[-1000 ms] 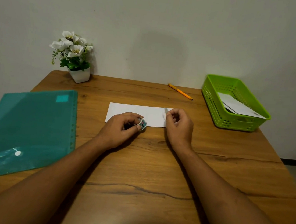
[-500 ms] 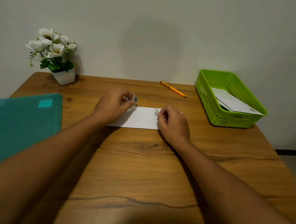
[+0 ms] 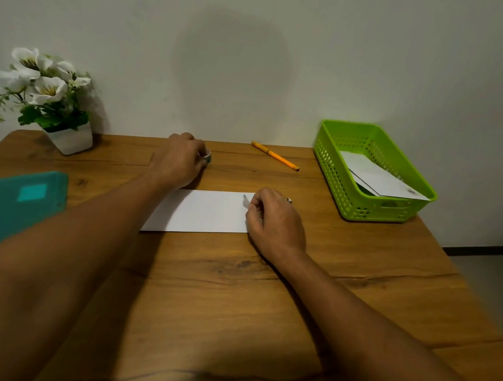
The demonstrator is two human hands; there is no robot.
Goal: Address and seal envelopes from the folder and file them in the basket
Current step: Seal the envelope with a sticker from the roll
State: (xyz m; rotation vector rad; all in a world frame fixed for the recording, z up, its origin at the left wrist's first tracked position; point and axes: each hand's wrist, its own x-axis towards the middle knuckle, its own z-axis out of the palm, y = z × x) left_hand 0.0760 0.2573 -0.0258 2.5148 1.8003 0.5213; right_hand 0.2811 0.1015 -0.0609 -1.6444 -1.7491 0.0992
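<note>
Tape carried away from the envelope

The left hand (image 3: 179,159), closed on the tape roll (image 3: 206,156), has been moved back; a strip is pinched on the envelope (image 3: 201,213) by the right hand (image 3: 275,220).

Bare forearms; ringed right hand (image 3: 275,220)

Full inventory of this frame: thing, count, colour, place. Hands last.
table: 1, brown wood, fills the foreground
envelope: 1, white, flat at table centre
tape roll: 1, small, colour unclear, far centre, at left fingertips
pen: 1, orange, far edge, right of centre
basket: 1, green, far right
envelopes in basket: white, count unclear
folder: 1, teal, left edge
flower pot: 1, white, white flowers, far left
ring: 1, on right hand
left hand: on tape roll
right hand: pinching at envelope's right end
</note>
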